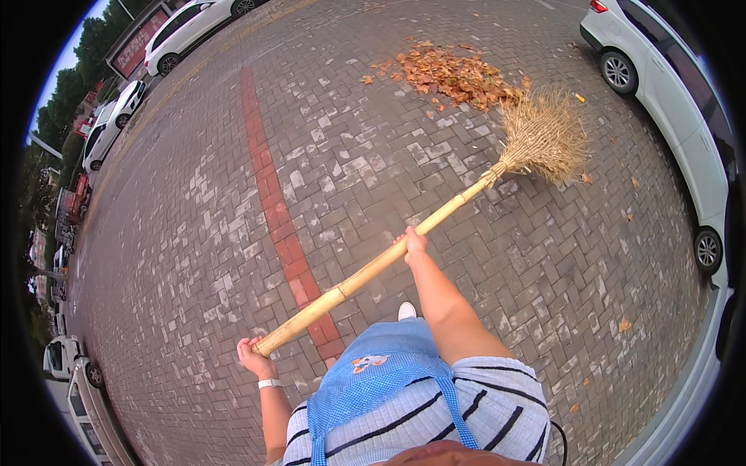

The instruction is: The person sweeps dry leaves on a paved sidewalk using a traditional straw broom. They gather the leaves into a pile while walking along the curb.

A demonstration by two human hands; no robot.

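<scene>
**Broom held in both hands, bristles at leaf pile**

The broom (350, 286) lies obliquely across the view, its handle running from lower left to upper right. The left hand (254, 356) is at the butt end, fingers curled around the pole. The right hand (414, 242) grips farther up, fingers wrapped round the handle, the pole passing between fingers and palm. The bristle head (548, 136) is well beyond both hands; its upper left edge meets the right end of a pile of brown leaves (454, 74) on the paving (194, 256).

Each palm is largely hidden, and the handle covers part of the left fingers. Whether the bristles press on the ground or are slightly raised cannot be told. Some leaves may lie beneath them. A small yellow item (580, 98) beside the bristles is too small to identify. One white shoe (407, 311) shows only in part past the blue apron (388, 346). The white car (668, 101) on the right is cut off by the fisheye rim, and vehicles at far left are compressed there and hard to separate.

The white car's windows are dark; its contents cannot be made out.
</scene>
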